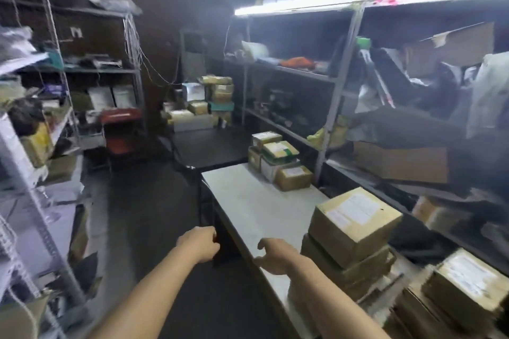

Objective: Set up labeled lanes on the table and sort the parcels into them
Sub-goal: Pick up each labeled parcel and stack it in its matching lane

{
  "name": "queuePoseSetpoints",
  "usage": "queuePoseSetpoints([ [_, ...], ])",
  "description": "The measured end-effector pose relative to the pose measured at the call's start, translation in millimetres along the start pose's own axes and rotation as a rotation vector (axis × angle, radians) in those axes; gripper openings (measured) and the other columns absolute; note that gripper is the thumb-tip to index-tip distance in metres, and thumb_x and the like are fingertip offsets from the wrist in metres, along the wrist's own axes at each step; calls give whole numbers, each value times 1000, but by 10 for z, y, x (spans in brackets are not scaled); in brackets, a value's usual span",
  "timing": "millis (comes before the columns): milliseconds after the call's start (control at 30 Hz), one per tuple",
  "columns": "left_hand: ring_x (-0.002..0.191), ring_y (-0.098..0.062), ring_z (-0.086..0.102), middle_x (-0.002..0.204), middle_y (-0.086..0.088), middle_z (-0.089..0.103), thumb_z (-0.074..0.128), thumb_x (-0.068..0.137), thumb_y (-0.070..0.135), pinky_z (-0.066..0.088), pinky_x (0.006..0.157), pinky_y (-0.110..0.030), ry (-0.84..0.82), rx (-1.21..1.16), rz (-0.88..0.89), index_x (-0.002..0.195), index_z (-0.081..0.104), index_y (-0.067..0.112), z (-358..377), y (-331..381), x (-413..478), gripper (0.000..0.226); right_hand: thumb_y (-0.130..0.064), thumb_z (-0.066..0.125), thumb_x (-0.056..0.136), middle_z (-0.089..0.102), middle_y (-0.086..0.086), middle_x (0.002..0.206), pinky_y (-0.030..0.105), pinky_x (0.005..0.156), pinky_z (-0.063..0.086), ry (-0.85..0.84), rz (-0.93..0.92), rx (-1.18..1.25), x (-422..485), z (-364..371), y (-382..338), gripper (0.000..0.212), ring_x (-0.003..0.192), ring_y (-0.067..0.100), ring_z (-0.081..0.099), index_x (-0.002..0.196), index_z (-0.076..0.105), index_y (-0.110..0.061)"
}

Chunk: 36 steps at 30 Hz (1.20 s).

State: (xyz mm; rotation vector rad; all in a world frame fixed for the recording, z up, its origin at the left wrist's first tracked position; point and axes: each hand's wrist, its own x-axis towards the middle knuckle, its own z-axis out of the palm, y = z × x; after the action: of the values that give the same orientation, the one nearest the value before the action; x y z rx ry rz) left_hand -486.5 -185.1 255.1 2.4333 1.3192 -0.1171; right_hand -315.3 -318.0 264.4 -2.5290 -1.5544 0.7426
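Parcels (355, 221) stand stacked on the counter (248, 201) just right of my right hand (278, 254), whose fingers (265, 244) hang loosely spread over its near edge, a far pile (278, 159) sits well beyond them, and my left hand (199, 245) curls inward left of the counter, on what I cannot tell.

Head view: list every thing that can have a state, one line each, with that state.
White rectangular table top, no lane labels visible.
Large brown cardboard parcels, stacked near right, sealed.
Small brown cardboard parcels, piled at far end.
Left hand, fingers curled beside the table; grip unclear.
Right hand, loosely curled over the table, empty.
White strip light, lit.
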Motion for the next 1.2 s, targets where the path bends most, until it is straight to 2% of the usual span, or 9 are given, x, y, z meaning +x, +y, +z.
queuePoseSetpoints([
  [100, 108, -18, 60, 130, 4, 59, 49, 94, 45, 52, 89, -32, 11, -13, -72, 129, 56, 34, 6, -487, 419, 37, -38, 55, 95, 58, 10, 134, 42, 99, 49, -8, 4, -28, 547, -68, -185, 44, 118, 31, 56, 133, 55, -15],
  [267, 102, -13, 59, 125, 12, 61, 49, 90, 51, 50, 89, -28, -22, -29, -174, 123, 56, 41, 45, -1080, 1222, 35, -38, 54, 92, 57, 12, 131, 39, 93, 48, -68, -16, -55, 1592, -125, -435, 48, 119, 34, 55, 134, 52, -14],
  [367, 100, -13, 58, 125, 13, 60, 49, 87, 54, 49, 89, -27, -29, -12, -204, 119, 55, 44, -38, -1285, 1778, 34, -36, 54, 88, 58, 11, 106, 35, 76, 45, -91, -47, -43, 2296, -183, -569, 29, 106, 36, 60, 105, 55, -12],
  [433, 98, -12, 57, 121, 14, 61, 49, 85, 55, 48, 88, -27, -27, 7, -234, 117, 55, 45, -151, -1364, 2216, 34, -32, 53, 87, 55, 11, 99, 34, 72, 41, -91, -55, -19, 2782, -292, -643, 22, 99, 37, 60, 99, 52, -13],
  [500, 97, -11, 58, 120, 14, 61, 49, 85, 56, 49, 88, -26, -23, 25, -236, 119, 55, 45, -302, -1437, 2648, 36, -30, 53, 87, 61, 14, 109, 33, 74, 41, -67, -67, 30, 3249, -431, -701, 28, 99, 36, 59, 107, 57, -11],
  [600, 97, -12, 59, 118, 16, 62, 50, 86, 56, 49, 88, -26, -3, 52, -240, 119, 55, 45, -574, -1426, 3239, 35, -30, 53, 91, 61, 12, 125, 35, 81, 45, -76, -66, 62, 3822, -666, -723, 39, 114, 34, 59, 125, 58, -11],
  [733, 106, -14, 62, 125, 14, 63, 49, 86, 55, 50, 92, -29, 10, 28, -212, 124, 55, 46, -903, -1429, 4007, 39, -35, 53, 95, 57, 10, 135, 40, 95, 47, -52, -18, 82, 4580, -979, -661, 46, 120, 33, 56, 135, 51, -13],
  [1000, 112, -18, 61, 132, 9, 60, 49, 94, 49, 50, 91, -30, -19, 0, -84, 131, 54, 42, -1351, -1462, 5683, 39, -38, 52, 94, 58, 9, 134, 40, 95, 49, 95, 136, 109, 5873, -1566, -521, 44, 119, 29, 55, 132, 54, -15],
  [1200, 108, -19, 60, 127, 6, 62, 49, 95, 43, 50, 88, -30, -90, -3, 99, 127, 57, 32, -1677, -1373, 6940, 35, -38, 52, 91, 64, 5, 120, 39, 87, 53, 178, 321, 142, 6550, -2037, -467, 34, 105, 27, 61, 120, 56, -20],
])
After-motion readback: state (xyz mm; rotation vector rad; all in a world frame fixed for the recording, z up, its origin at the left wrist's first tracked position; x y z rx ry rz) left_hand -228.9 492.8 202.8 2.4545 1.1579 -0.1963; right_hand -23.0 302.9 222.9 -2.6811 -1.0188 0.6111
